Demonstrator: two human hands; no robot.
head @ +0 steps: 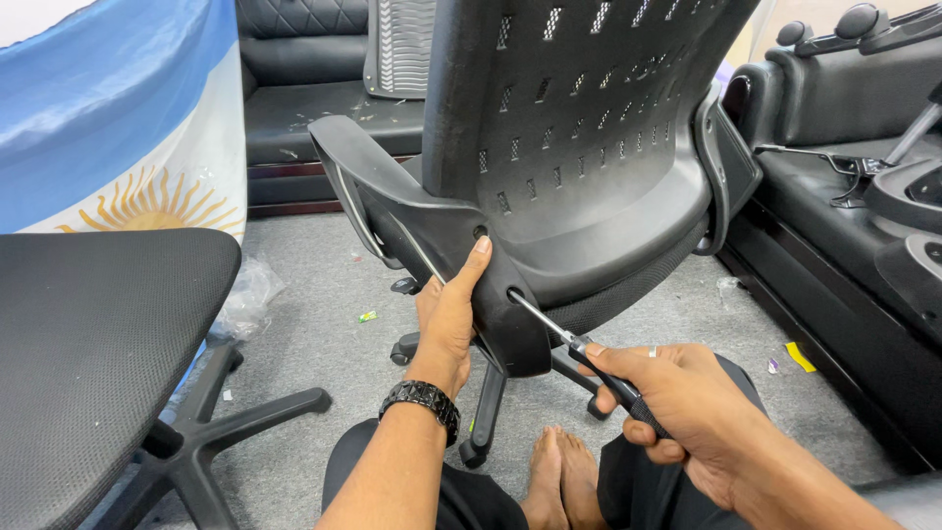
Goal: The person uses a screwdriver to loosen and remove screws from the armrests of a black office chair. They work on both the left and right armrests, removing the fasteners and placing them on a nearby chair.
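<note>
**Screwdriver seated in the chair bracket**

Nearest the camera, your right hand (677, 407) was closed around the dark handle of a screwdriver (579, 348), fingers wrapped tight and thumb laid along the top, which likely kept the long shaft lined up with its hole. The tip sat in the lower hole of the black plastic bracket (491, 285) where the armrest (368, 182) meets the perforated backrest (579, 118) of the office chair. Your left hand (446, 319), with a black wristwatch (422, 400) behind it, lay mostly open against that bracket, thumb pointing up beside the upper hole, apparently bracing the part against the tool's push. Your bare feet (554, 481) rested on the grey carpet (314, 324) between your knees, just near of the chair's wheeled base. At near left stood a second chair's mesh seat (88, 344), with a blue-and-white flag (118, 118) behind it.
</note>
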